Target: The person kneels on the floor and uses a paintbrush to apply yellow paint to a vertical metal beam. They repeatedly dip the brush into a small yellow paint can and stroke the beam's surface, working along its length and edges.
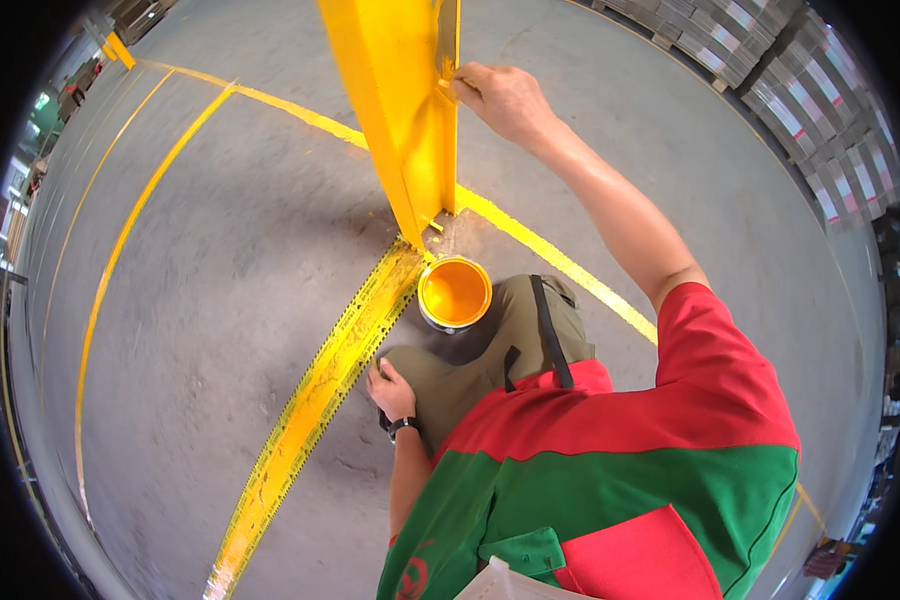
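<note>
Head view: an open can (452, 327) of yellow paint (457, 291) is set on the grey floor (190, 300), at the foot of a yellow post (395, 110), just beside the right edge of a yellow floor strip (300, 425) near its upper end. The right hand (505, 97) is raised to the right edge of the post. Its fingers are drawn close together; whether a small brush or anything else is pinched there cannot be told, as the fingertips are turned away. The left hand (394, 392) is laid on the left knee (412, 366), with the fingers loosely spread and no tool seen in it.

The post is judged stiff and immovable, though any wet coat on it would be slippery and easily smeared by a fingertip. The can is likely to be stiff-walled and fairly heavy, with its liquid liable to slop if tilted. It would best be gripped low around the outer wall, kept level, and clear of the paint-coated inside; no carrying handle can be made out.
</note>
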Tool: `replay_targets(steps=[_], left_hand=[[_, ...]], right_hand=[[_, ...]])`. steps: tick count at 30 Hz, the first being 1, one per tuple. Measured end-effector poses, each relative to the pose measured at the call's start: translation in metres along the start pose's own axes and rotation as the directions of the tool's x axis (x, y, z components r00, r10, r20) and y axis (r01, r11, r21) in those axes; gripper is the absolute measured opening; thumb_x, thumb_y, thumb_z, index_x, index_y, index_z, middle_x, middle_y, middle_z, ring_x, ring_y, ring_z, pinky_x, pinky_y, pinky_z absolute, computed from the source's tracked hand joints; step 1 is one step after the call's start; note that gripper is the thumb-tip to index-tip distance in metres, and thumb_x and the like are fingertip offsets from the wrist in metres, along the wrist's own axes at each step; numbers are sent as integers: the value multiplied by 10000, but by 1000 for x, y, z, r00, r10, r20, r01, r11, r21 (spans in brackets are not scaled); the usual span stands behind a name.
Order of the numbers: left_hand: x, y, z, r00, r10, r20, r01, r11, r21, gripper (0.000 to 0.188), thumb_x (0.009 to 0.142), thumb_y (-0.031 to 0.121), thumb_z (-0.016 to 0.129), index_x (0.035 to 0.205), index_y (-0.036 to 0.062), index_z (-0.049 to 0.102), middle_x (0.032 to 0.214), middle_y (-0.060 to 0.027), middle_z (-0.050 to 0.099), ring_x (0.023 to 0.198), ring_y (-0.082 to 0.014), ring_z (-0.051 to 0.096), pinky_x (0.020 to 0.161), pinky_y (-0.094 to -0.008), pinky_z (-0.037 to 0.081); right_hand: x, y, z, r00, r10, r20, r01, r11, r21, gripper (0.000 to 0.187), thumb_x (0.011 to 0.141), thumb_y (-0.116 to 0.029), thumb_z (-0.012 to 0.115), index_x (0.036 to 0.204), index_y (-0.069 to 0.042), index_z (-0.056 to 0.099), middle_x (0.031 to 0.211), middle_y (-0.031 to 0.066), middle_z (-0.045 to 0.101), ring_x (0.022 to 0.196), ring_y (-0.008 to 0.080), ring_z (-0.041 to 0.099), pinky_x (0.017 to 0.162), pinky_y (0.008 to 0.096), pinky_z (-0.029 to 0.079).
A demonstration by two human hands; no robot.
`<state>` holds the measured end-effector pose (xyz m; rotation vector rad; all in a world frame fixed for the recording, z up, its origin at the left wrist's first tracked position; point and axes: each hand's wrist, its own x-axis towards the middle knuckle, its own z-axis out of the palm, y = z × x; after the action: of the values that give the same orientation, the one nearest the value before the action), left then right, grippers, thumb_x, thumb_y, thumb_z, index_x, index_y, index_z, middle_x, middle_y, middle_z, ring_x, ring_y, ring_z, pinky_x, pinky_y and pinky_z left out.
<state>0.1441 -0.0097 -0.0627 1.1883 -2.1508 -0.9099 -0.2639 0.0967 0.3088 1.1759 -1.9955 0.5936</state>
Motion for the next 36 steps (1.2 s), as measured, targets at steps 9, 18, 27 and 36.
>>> replay_targets(steps=[9,18,27,36], left_hand=[[4,-4,5,999,-25,38,23,998,57,431,1053,284,559,1231,-102,634,1165,-344,650,1109,-501,596,986,-539,475],[2,1,3,999,-34,-3,34,997,74,435,1038,312,570,1260,-53,653,1162,-295,675,1107,-463,612,993,-529,475],[2,-3,6,1000,-31,-4,31,996,89,427,1041,312,563,1263,-41,655,1186,-295,669,1124,-459,608,1004,-528,471],[1,-2,7,999,-46,6,45,995,93,445,1044,332,559,1256,-47,655,1196,-300,666,1133,-462,609,1002,-526,477]], right_hand=[[-38,-22,-43,966,213,143,-246,929,277,207,991,-142,685,1144,-5,714,830,139,729,664,192,700,628,321,552],[-246,-92,79,638,67,767,-390,887,247,197,926,-243,714,1007,-71,766,853,204,732,772,395,717,749,472,580],[-301,-109,149,532,73,843,-402,899,175,237,942,-288,698,1036,-80,761,892,215,730,841,422,707,810,502,567],[-276,-54,51,502,473,724,-826,510,240,263,977,-280,676,1036,-34,750,767,131,739,684,254,707,687,375,563]])
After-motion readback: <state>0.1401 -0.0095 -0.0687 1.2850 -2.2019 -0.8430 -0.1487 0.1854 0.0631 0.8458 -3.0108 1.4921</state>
